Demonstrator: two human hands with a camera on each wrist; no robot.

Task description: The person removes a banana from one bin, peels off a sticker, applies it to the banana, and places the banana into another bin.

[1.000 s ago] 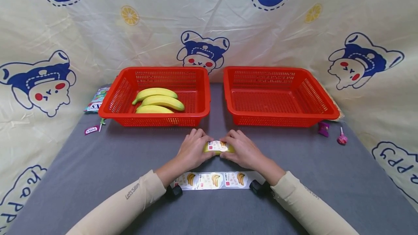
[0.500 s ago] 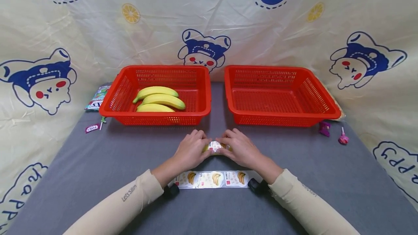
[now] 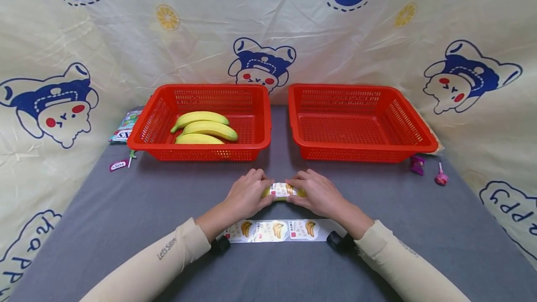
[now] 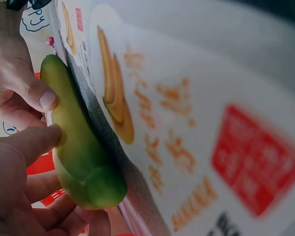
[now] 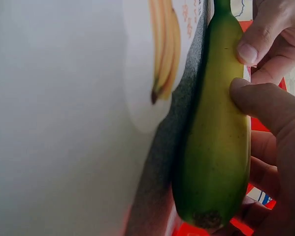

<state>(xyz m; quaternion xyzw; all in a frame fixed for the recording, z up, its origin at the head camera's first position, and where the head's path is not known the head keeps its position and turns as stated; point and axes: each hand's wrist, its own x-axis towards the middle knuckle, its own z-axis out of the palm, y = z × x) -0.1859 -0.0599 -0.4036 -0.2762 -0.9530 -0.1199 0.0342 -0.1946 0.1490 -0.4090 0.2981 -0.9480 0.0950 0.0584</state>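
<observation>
**Both hands on a banana, label going on**

Left hand (image 3: 247,194) and right hand (image 3: 315,192) both grip one banana (image 3: 283,192) lying on the grey table (image 3: 126,218), in front of the gap between the two red baskets. Fingers and thumbs curl round its ends; the wrist views show thumbs pressed on the green-yellow skin (image 4: 73,147) (image 5: 216,142). A printed sticker (image 3: 280,189) sits across the banana's middle; whether it is fully stuck down cannot be told, the hands hide its edges.

Change: a second ago the hands were a bit farther up the table with more of the sticker showing. Half a second ago they closed in so that only a sliver of banana showed between them. Now they have spread slightly, slid toward the person, and the right forearm has swung outward. Judged from that, the hands look to be smoothing or wrapping the sticker round the fruit, and the step looks near its end, not finished.

Unchanged: the sticker strip (image 3: 272,230) with three banana labels lies flat just below the hands. Left basket (image 3: 201,91) holds three bananas (image 3: 205,129), right basket (image 3: 361,92) shows none. Candy wrappers (image 3: 124,127) at left edge, small pink and purple items (image 3: 438,178) at right.
</observation>
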